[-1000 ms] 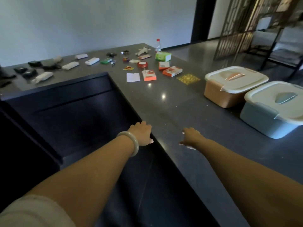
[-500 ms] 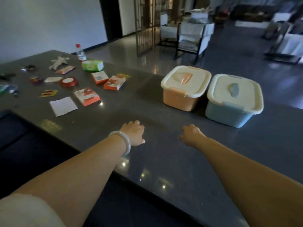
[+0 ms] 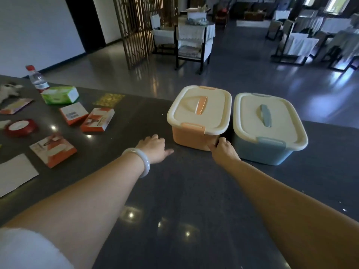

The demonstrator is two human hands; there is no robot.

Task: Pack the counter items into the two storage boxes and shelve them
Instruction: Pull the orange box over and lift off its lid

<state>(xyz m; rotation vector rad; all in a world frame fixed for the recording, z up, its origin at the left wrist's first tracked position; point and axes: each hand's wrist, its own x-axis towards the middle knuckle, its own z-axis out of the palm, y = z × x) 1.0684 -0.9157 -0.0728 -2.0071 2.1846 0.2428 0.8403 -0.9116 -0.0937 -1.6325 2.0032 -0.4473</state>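
Two lidded storage boxes stand side by side on the dark counter [image 3: 184, 191]: an orange box [image 3: 191, 137] with a cream lid and a pale blue box [image 3: 260, 152] to its right. My left hand [image 3: 155, 149], with a pale bangle on the wrist, hovers just left of the orange box, fingers loosely spread and holding nothing. My right hand [image 3: 223, 149] touches the orange box's near right corner, in the gap between the boxes; its fingertips are partly hidden. Small items lie to the left: several orange-white cartons [image 3: 97, 119], a green tissue pack [image 3: 60, 95], a red tape roll [image 3: 20, 128], a water bottle [image 3: 37, 78].
A white paper sheet [image 3: 15, 173] lies at the near left, a yellow patterned card [image 3: 108, 99] near the far edge, a white plush toy [image 3: 8, 90] at far left. Beyond the counter are a polished floor, a lattice screen, chairs and cloth-covered tables.
The view has swung right, bringing the boxes to the centre. Both hands have moved forward and reached the orange box; the right one now touches its corner.
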